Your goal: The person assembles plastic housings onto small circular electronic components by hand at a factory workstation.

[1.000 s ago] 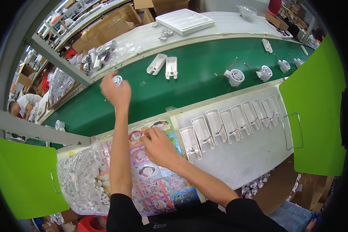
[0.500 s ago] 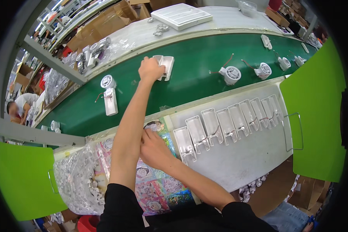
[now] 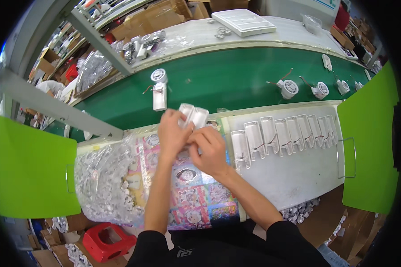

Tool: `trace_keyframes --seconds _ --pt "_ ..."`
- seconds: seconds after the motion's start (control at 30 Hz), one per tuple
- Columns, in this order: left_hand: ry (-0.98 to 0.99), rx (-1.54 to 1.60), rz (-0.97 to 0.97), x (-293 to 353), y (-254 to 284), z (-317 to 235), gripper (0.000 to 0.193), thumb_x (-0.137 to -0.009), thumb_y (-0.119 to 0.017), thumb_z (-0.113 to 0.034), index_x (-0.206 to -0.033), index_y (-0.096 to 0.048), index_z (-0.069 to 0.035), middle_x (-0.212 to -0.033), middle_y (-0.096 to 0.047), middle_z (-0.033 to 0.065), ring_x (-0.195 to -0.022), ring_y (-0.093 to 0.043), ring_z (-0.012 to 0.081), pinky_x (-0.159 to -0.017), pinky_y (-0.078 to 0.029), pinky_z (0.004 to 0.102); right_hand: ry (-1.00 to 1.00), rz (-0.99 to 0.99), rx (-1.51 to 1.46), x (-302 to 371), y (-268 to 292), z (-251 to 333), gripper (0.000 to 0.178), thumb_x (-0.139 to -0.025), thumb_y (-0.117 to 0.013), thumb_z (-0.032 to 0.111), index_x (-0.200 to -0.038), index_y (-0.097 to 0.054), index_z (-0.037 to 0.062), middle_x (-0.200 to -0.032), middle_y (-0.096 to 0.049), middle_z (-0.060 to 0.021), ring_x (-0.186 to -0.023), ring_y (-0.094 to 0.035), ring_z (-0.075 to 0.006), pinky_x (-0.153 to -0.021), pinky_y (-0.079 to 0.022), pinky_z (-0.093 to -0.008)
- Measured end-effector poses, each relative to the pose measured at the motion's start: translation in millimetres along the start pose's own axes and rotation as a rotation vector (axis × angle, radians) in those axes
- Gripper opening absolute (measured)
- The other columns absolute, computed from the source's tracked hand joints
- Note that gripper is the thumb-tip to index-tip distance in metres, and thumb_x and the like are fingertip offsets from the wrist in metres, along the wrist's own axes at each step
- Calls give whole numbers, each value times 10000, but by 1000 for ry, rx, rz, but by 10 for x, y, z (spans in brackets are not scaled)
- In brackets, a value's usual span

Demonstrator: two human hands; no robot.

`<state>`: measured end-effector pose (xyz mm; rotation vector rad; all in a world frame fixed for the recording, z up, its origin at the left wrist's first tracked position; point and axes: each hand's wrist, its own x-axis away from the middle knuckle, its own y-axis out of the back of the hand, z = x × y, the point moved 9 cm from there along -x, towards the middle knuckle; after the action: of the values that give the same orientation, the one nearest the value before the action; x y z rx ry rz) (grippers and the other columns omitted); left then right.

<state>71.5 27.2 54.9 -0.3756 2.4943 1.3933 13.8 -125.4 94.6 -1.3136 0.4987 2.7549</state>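
Note:
Above the near edge of the green belt, my left hand (image 3: pixel 171 132) grips a pair of white plastic housings (image 3: pixel 200 117), shallow and elongated, side by side. Close against their lower ends, my right hand (image 3: pixel 210 150) has its fingers pinched together. What lies between those fingertips is too small and covered to make out. Both hands are over a work surface covered with colourful cartoon pictures (image 3: pixel 189 194). To the right, several similar white housings (image 3: pixel 268 133) with thin wires are lined up in a row on a white board (image 3: pixel 294 178).
A clear plastic bag of small white parts (image 3: pixel 104 182) lies left of the picture sheet. The green belt (image 3: pixel 236 75) carries a round-headed white fan unit (image 3: pixel 159 91) and several fan heads (image 3: pixel 289 89) with wires. Green panels (image 3: pixel 31 164) flank the station; a metal post rises at left.
My left hand has come back from the belt toward me, bringing the white housings. My right hand has risen from the picture sheet to meet them. The view has shifted.

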Motion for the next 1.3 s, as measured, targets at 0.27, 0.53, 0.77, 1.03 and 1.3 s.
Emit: trace_keyframes --seconds 0.27,0.53,0.77,1.03,1.3 --pt "-106 143 -310 1226 185 -12 279 -779 -749 -208 -965 -667 -16 -1103 -625 137 -1023 -586 357 -891 -465 452 260 143 -64 156 -277 692 150 -683 -703 59 -823 -648 59 -879 -628 -65 -849 -612 -269 -725 -481 -385" --pt "41 219 -364 1226 185 5 248 -740 -842 -179 -837 -641 -71 -1137 -628 119 -1087 -585 329 -951 -457 448 287 648 27 521 -1705 1147 269 -749 -710 84 -1011 -669 40 -1040 -632 -113 -1020 -614 -295 -839 -523 -395" --pt "59 350 -414 1215 267 90 182 -791 -795 -154 -817 -649 -49 -1056 -679 110 -1013 -638 319 -867 -507 421 289 751 260 596 -2424 968 306 -747 -744 99 -1036 -682 21 -1067 -641 -140 -1071 -634 -294 -832 -558 -371" --pt "236 521 -413 1258 30 492 147 -918 -716 -129 -901 -735 16 -1079 -685 96 -1012 -643 191 -853 -514 320 212 627 153 403 -2027 1118 211 -802 -706 58 -1003 -654 20 -1037 -632 -129 -956 -668 -292 -771 -556 -410" --pt "370 891 -156 1566 -55 562 275 -1008 -542 -191 -1153 -673 2 -1112 -672 130 -1077 -649 269 -912 -496 418 -664 529 -700 484 -662 509 154 -978 -661 64 -1097 -578 14 -1097 -695 -71 -967 -668 -117 -819 -542 -268"
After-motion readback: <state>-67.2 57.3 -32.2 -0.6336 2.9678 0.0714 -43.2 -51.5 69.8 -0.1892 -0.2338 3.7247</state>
